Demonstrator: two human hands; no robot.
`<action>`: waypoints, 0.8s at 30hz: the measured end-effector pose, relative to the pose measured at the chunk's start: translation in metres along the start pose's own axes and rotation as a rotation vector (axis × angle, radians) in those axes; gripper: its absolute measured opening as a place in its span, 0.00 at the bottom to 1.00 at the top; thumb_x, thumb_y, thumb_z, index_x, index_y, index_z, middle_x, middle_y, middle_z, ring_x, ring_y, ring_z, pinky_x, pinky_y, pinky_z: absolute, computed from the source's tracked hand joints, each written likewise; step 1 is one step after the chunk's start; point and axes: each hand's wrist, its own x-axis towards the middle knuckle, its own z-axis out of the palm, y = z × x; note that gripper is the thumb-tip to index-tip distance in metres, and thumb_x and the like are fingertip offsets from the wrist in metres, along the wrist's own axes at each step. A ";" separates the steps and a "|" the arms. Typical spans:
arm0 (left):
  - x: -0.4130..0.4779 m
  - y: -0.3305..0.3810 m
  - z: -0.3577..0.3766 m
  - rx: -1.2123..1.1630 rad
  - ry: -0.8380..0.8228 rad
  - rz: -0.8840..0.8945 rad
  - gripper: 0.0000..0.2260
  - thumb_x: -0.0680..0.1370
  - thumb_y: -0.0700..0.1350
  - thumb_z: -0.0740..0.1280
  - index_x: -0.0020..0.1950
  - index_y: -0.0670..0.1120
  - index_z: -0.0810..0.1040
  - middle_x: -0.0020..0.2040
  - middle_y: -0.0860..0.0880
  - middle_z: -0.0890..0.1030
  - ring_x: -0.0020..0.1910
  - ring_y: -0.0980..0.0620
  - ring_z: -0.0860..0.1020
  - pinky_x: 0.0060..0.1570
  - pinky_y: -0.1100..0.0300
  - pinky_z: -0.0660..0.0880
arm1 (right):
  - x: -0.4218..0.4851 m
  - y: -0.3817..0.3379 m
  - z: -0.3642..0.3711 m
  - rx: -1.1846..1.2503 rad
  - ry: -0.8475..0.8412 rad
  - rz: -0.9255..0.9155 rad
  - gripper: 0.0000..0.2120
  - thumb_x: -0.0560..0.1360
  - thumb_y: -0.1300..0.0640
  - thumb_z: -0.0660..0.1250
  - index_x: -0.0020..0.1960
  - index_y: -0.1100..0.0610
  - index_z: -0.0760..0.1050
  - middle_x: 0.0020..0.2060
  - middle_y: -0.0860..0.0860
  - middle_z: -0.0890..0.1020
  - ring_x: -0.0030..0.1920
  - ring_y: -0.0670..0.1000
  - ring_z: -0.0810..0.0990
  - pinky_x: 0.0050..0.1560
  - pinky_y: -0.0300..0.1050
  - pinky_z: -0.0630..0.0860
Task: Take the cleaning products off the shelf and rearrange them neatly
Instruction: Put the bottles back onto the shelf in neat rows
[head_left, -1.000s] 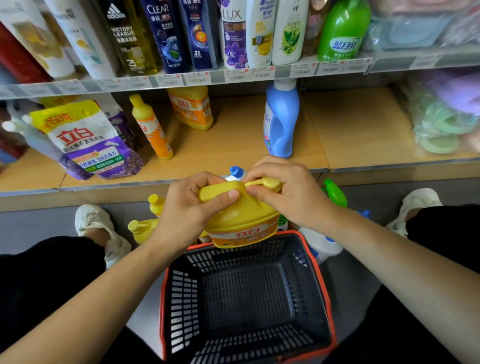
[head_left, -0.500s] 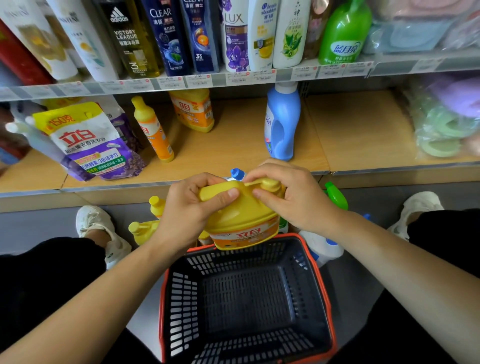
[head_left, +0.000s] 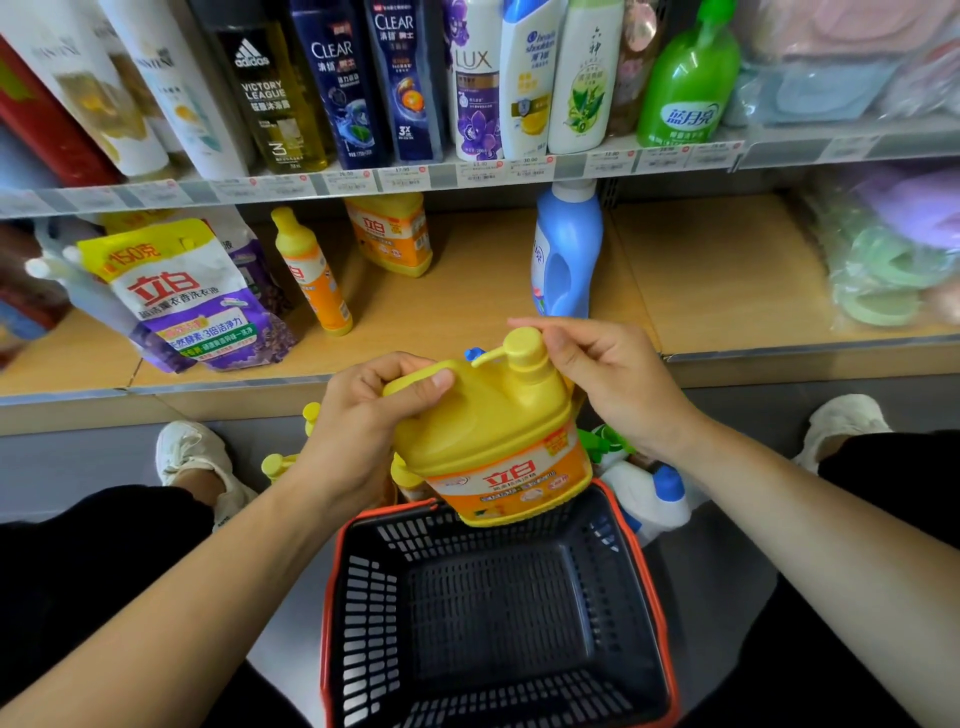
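Note:
A large yellow detergent jug with a pump top hangs in the air above the far rim of a black basket. My left hand grips its handle. My right hand has its fingers curled beside the pump head, thumb and fingertips touching the cap. On the wooden lower shelf stand a blue bottle, a slim orange bottle, a yellow-orange jug and a purple-white refill pouch.
Several more bottles sit on the floor behind the basket: yellow ones, a white one with a blue cap, a green sprayer. The upper shelf holds shampoo bottles. Bagged items fill the right end. My shoes flank the basket.
The jug has tilted upright and its pump head is uncovered. My right hand has slid off the top of the pump to its right side. My left hand keeps its grip.

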 end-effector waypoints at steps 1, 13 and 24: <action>0.000 0.000 0.000 -0.002 -0.005 -0.007 0.03 0.69 0.46 0.75 0.37 0.48 0.84 0.38 0.48 0.82 0.40 0.52 0.81 0.39 0.61 0.78 | 0.001 0.000 -0.001 0.031 0.010 -0.005 0.14 0.80 0.53 0.65 0.63 0.54 0.81 0.55 0.47 0.86 0.59 0.47 0.83 0.55 0.36 0.78; 0.000 0.002 0.001 -0.042 -0.041 0.006 0.03 0.71 0.44 0.73 0.37 0.48 0.84 0.34 0.51 0.80 0.36 0.55 0.80 0.37 0.63 0.78 | -0.002 -0.009 0.000 0.031 -0.037 -0.025 0.13 0.73 0.59 0.76 0.57 0.54 0.82 0.51 0.54 0.86 0.54 0.54 0.85 0.56 0.53 0.82; 0.005 0.007 -0.012 -0.040 0.036 0.050 0.08 0.73 0.46 0.71 0.34 0.50 0.83 0.32 0.53 0.77 0.35 0.57 0.77 0.40 0.62 0.76 | -0.002 0.018 -0.029 -0.252 -0.282 0.184 0.33 0.64 0.44 0.81 0.66 0.36 0.74 0.61 0.40 0.82 0.62 0.43 0.80 0.61 0.41 0.78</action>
